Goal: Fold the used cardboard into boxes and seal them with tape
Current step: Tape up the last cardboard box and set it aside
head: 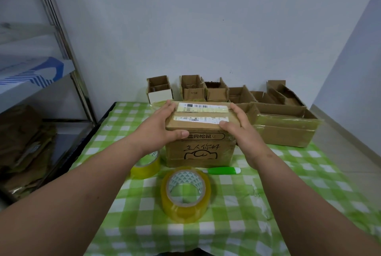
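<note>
1. I see the brown printed cardboard box (pixel 201 144) standing on the desk (pixel 268 204) with its green-and-white checked cloth, straight ahead and within easy reach of both arms.
2. My left hand (pixel 162 126) holds the box's left top edge, fingers lying over the lid and thumb pressed on the front face. My right hand (pixel 241 125) does the same on the right edge. Neither is closed tight; I judge they are pressing the two top flaps shut for taping.
3. The flaps meet along a centre seam, and I cannot tell whether fresh tape crosses it.
4. The two yellowish clear tape rolls, one nearer (pixel 186 193) and one under my left forearm (pixel 146 166), lie just in front of the box, with a green-handled cutter (pixel 223 170) beside them, handy for sealing.
5. Open folded brown boxes (pixel 284 123) line the wall behind, probably set aside there.
6. The front reads "三只松鼠" and "主人你好" above a cartoon outline. White barcode shipping labels (pixel 201 113) sit on the lid; one rear box is marked "11#".
</note>
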`<state>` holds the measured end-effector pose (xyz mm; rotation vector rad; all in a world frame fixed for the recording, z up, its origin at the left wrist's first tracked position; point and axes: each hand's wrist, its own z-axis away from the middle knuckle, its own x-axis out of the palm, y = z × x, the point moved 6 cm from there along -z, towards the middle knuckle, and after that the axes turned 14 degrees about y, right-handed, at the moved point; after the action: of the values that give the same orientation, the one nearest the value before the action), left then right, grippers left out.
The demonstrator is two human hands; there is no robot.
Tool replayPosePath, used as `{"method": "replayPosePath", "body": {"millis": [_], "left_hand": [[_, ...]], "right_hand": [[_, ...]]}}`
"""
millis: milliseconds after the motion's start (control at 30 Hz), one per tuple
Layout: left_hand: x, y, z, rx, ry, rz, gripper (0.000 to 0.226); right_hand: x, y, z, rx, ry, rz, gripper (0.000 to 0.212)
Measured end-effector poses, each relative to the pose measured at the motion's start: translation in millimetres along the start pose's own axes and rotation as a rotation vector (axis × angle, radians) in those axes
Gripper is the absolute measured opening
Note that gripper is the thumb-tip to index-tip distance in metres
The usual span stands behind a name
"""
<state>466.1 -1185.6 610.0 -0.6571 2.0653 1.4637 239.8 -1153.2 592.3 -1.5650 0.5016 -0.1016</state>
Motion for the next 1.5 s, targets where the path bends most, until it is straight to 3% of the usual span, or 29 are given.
{"method": "replayPosePath", "body": {"millis": [533, 733, 1033, 1167, 1267, 1333, 1500], "left_hand": [[-6, 19, 17, -0.027, -0.016, 0.032, 0.091], [-6, 20, 27, -0.041, -0.056, 0.055, 0.091], [-11, 10, 28, -0.059, 0.016, 0.183, 0.098], [-7, 1, 25, -0.034, -0.032, 0.046, 0.07], [-10, -1, 22, 0.026, -0.019, -0.109, 0.081], [-10, -1, 24, 0.052, 0.012, -0.118, 0.086], [-15, -6, 33, 0.1, 0.147, -0.027, 0.087]], "right_hand": [[-20, -12, 20, -0.053, 0.104, 0.048, 0.059], [-19, -10, 30, -0.061, 0.07, 0.07, 0.063], [-9, -11, 28, -0.064, 0.068, 0.056, 0.064], [-8, -8, 28, -0.065, 0.057, 0.106, 0.066], [-10, -10, 28, -0.099, 0.037, 0.164, 0.068], [-14, -12, 28, -0.145, 0.086, 0.16, 0.068], [-25, -6, 33, -0.22, 0.383, 0.139, 0.064]]}}
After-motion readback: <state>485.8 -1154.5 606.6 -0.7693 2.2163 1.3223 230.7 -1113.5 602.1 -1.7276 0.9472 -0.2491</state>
